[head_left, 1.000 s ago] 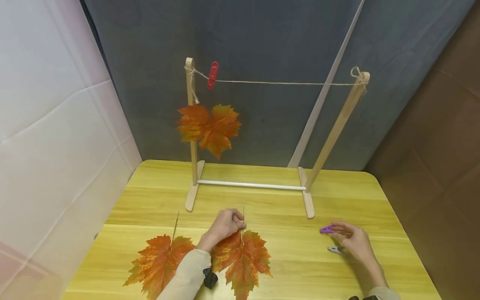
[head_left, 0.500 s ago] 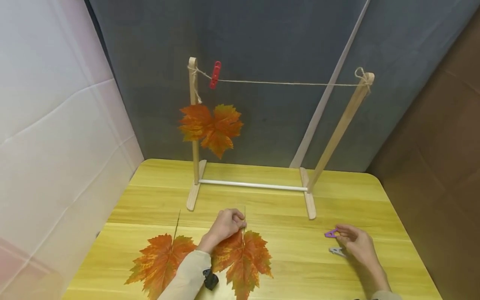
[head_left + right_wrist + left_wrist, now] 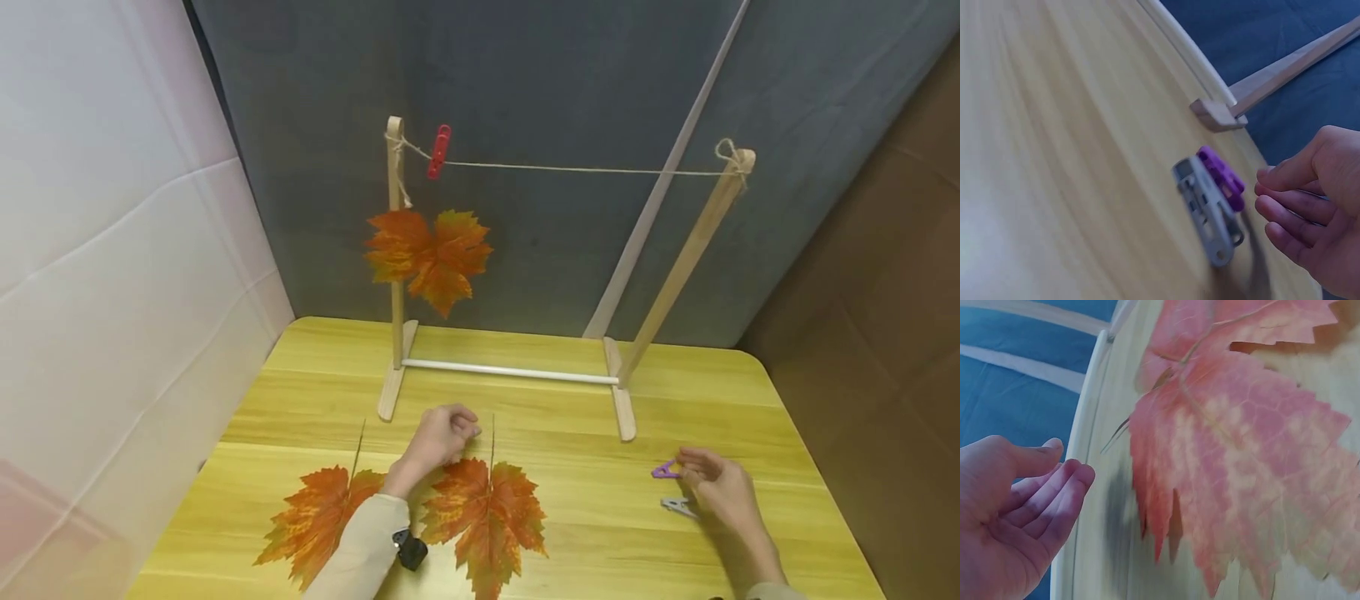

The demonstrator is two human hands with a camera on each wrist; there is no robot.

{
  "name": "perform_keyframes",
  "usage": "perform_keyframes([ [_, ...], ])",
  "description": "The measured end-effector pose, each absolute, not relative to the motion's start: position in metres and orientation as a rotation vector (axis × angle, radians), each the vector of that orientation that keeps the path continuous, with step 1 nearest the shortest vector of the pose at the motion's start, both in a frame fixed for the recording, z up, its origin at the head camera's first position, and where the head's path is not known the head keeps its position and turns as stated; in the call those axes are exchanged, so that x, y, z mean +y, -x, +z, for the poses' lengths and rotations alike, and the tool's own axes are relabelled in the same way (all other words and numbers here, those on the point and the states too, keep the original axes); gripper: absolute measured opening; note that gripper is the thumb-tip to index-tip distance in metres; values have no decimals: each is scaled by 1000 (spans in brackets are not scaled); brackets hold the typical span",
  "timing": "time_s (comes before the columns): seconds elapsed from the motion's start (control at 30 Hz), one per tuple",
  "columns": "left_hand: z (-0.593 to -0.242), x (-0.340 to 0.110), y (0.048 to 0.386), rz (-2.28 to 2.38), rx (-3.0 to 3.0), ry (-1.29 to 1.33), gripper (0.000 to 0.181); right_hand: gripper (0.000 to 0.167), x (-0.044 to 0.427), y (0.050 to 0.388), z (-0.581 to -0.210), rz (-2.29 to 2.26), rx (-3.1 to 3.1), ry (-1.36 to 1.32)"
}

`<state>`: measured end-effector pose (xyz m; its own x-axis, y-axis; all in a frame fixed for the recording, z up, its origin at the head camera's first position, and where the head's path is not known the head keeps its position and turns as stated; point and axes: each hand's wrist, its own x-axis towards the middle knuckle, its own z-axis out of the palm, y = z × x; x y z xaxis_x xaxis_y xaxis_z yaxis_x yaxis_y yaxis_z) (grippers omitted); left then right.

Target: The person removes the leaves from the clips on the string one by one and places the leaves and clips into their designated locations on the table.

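Note:
The left hand (image 3: 437, 435) is raised off the table beside the thin stem of an orange-red leaf (image 3: 489, 517), its fingers loosely bent. In the left wrist view that hand (image 3: 1029, 506) holds nothing, and a gap separates it from the leaf (image 3: 1229, 444). At the right, the right hand (image 3: 722, 490) hovers by a purple clip (image 3: 664, 470) and a grey clip (image 3: 678, 506). Seen from the right wrist, the hand (image 3: 1310, 209) has relaxed fingers close to the purple clip (image 3: 1222, 177); the grey clip (image 3: 1207, 212) lies beside it. Contact with the purple clip cannot be told.
A second leaf (image 3: 315, 521) lies left, partly behind the left sleeve. Behind stands a wooden frame (image 3: 686, 258) with a string (image 3: 555, 169); a red clip (image 3: 439, 152) is on the string, and a leaf (image 3: 435, 257) hangs below it. A white rod (image 3: 510, 372) joins the frame's feet.
The left hand has let go of the middle leaf's stem and shifted slightly left and away from it. The right hand has drawn a little to the right, still near the clips.

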<state>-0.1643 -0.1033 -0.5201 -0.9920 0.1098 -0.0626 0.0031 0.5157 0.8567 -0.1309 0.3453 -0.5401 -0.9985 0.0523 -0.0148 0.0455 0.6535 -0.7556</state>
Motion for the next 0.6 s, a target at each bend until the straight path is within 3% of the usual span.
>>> perform_keyframes([
  [0.6, -502, -132, 174, 1569, 2677, -24, 24, 28, 312, 158, -498, 1133, -2732, -168],
])
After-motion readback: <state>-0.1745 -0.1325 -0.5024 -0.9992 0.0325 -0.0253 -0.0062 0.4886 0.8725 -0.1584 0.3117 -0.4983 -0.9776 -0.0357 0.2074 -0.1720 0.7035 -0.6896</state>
